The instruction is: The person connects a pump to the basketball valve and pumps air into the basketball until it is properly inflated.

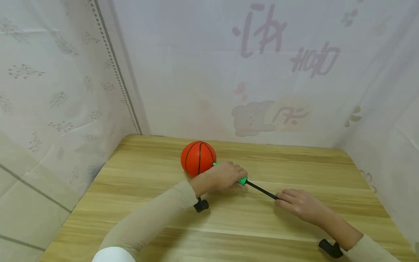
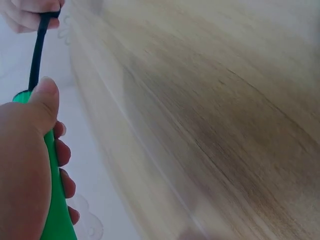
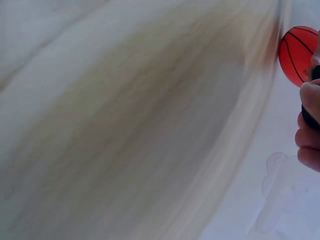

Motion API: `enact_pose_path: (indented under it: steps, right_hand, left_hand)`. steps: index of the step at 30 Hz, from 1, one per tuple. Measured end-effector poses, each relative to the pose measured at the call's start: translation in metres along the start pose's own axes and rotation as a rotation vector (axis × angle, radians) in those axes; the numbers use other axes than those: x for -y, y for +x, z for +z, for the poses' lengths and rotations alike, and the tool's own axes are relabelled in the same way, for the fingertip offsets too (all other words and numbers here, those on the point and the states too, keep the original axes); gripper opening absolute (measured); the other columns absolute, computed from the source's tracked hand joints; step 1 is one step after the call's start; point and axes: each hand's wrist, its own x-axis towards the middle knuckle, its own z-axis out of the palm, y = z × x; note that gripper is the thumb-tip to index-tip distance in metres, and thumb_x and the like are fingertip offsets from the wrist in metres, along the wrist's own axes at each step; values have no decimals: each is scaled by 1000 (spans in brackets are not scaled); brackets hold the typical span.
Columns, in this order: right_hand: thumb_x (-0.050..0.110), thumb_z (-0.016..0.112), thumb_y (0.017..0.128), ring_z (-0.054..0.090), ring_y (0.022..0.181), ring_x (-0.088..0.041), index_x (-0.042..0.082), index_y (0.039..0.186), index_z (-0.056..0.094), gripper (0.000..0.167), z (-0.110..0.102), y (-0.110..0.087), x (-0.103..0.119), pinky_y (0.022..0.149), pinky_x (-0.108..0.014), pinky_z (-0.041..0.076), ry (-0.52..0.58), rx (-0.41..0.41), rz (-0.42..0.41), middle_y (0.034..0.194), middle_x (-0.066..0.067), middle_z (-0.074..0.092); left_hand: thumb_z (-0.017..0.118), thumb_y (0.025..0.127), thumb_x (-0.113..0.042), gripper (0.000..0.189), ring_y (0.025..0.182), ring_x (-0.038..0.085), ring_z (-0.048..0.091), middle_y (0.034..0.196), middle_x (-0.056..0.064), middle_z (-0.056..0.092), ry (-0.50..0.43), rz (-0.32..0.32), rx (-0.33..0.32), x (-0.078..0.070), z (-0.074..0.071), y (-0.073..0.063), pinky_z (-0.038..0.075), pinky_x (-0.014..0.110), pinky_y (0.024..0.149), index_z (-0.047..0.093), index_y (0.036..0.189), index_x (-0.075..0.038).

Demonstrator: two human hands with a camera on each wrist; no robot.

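My left hand [image 1: 226, 175] grips the green barrel of a hand pump [image 1: 242, 181], thumb along it in the left wrist view. From the barrel a thin black rod [image 1: 262, 190] runs out to the right. Its far end goes into my right hand [image 1: 299, 205], whose fingers curl round the black handle [image 3: 310, 119], mostly covered by them. An orange-red ball [image 1: 198, 158] with black basketball lines sits on the table, left of the pump. The barrel's other end, partly hidden by my left hand, is right at the ball's right side.
The wooden table [image 1: 248, 225] ends at a pale printed curtain [image 1: 183, 72] at the back, with more curtain along both sides. Black wrist mounts [image 1: 200, 205] hang below both wrists, close over the table.
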Motion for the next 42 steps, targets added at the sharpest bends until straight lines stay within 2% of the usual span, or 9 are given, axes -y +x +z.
enact_pose_path:
  steps: [4, 10, 14, 21, 25, 29, 36, 42]
  right_hand:
    - [17, 26, 114, 62, 77, -12, 11, 95, 67, 46, 5, 15, -4, 66, -23, 54, 5, 4, 2, 91, 0, 70]
    - [12, 23, 113, 63, 78, -14, 9, 97, 68, 47, 14, 38, -13, 68, -23, 54, 1, 3, -51, 91, -1, 69]
    - [13, 23, 113, 63, 76, -13, 9, 95, 68, 49, 24, 51, -18, 67, -22, 53, 13, -8, -33, 90, -1, 70]
    - [13, 22, 113, 63, 76, -12, 9, 95, 69, 50, 36, 64, -22, 66, -20, 52, 20, -41, -22, 91, -1, 71]
    - [12, 25, 113, 63, 74, -12, 8, 94, 69, 47, 36, 59, -21, 64, -20, 52, 13, -71, -30, 91, -2, 71]
    - [12, 31, 113, 62, 72, -11, 9, 92, 68, 42, 28, 43, -15, 63, -21, 52, 10, -91, -46, 89, 0, 70]
    - [16, 31, 113, 63, 75, -12, 11, 93, 67, 42, 8, 9, -7, 64, -23, 53, 8, -62, -14, 91, 0, 70]
    - [15, 32, 113, 65, 77, -14, 11, 95, 69, 42, 0, 4, -6, 65, -26, 55, 7, -39, -15, 93, -2, 71]
  left_hand:
    - [58, 103, -44, 34, 101, 7, 60, 113, -8, 66, 15, -18, 0, 0, 0, 2, 48, 23, 88, 59, 123, -16]
    - [58, 102, -46, 34, 100, 7, 60, 112, -9, 66, 41, -19, 10, -3, 4, 9, 47, 22, 85, 58, 120, -17]
    - [58, 102, -45, 32, 95, 7, 58, 105, -9, 64, 60, -32, 12, -3, 4, 12, 46, 21, 84, 58, 118, -17]
    - [56, 104, -42, 28, 91, 7, 55, 99, -10, 60, 49, -1, 14, -2, 3, 12, 45, 20, 81, 58, 115, -16]
    - [59, 103, -42, 28, 92, 6, 55, 102, -11, 62, 44, -7, 7, 0, 2, 11, 44, 20, 81, 58, 116, -18]
    - [60, 102, -44, 29, 96, 6, 58, 105, -11, 64, 38, 17, -5, 1, 4, 10, 44, 21, 82, 59, 115, -18]
    - [60, 102, -40, 27, 100, 8, 58, 107, -10, 65, 2, 5, -19, 4, 0, 3, 45, 23, 90, 59, 116, -17]
    - [60, 102, -40, 28, 100, 8, 59, 107, -9, 65, 2, 16, -37, 5, 1, 2, 46, 22, 87, 58, 117, -16]
